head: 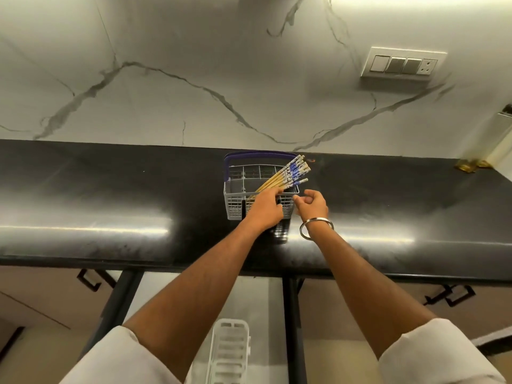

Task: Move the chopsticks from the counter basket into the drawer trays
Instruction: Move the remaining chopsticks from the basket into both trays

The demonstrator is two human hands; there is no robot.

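The basket [260, 189] stands on the desk [110, 195] near the wall [194, 79], chopsticks [285, 176] in it, leaning out to the right. Both hands are at its front — left hand [266, 207] on the chopsticks, right hand [311, 205] just beside. Below the desk edge lies a tray [230, 353].

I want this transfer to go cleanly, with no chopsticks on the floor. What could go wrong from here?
1. The left hand holds the chopsticks only near their lower ends, and they fan out; a loose grip could let some slip.
2. Lifting them at this slant might catch the basket rim and tip or drag it.
3. The right hand holds nothing, so the bundle has no support.
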